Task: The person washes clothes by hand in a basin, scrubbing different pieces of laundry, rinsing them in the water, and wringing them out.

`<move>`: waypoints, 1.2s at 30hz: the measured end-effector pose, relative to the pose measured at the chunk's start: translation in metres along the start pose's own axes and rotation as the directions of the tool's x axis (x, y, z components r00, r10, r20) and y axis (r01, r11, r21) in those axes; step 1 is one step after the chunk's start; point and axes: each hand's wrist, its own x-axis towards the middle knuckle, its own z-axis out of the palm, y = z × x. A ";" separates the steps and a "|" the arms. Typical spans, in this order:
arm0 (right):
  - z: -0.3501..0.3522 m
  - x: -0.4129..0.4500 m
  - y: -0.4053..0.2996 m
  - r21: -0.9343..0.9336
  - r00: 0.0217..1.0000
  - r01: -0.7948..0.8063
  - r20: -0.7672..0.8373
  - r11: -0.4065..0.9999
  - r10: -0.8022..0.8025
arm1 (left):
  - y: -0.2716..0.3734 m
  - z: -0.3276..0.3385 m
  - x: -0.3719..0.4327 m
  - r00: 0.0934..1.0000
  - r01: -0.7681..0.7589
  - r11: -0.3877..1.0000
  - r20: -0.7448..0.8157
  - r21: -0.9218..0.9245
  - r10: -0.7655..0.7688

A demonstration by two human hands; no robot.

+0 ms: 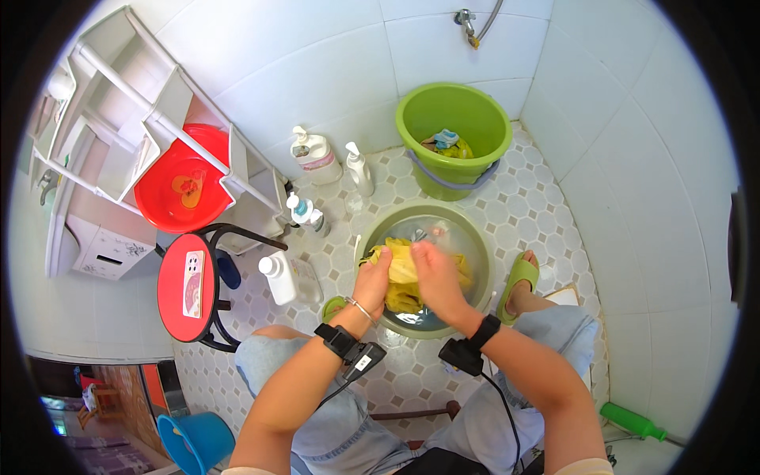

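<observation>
Both hands hold a wet yellow cloth [404,267] over a round olive-green basin [488,255] of water on the floor. My left hand [374,279] grips the cloth's left part, with the thumb on top. My right hand [438,285], slightly blurred, is closed on its right part. Lower folds of the cloth hang into the water, and a small pinkish thing shows near the basin's far side. Behind the basin stands a green bucket [409,127] with yellow, blue and brown cloths inside.
White pump bottles [317,160] and a white capped bottle [291,279] stand left of the basin. Further left are a red stool [172,285] with a phone [194,284], a red basin [154,196] and a white rack [172,127]. A blue bucket [208,439] is at lower left; tiled walls rise behind and right.
</observation>
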 end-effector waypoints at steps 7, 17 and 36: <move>-0.004 0.010 -0.006 -0.634 0.955 0.296 0.173 0.714 -0.243 | -0.014 0.012 -0.004 0.998 0.056 0.997 -0.005 0.055 -0.056; 0.006 0.001 -0.001 -0.636 0.950 0.310 0.192 0.706 -0.244 | -0.017 0.009 -0.003 0.999 0.044 0.990 0.026 -0.135 -0.040; 0.011 -0.013 -0.017 -0.575 0.962 0.270 0.134 0.772 -0.237 | -0.027 -0.002 0.002 0.992 0.066 0.997 0.106 -0.028 -0.063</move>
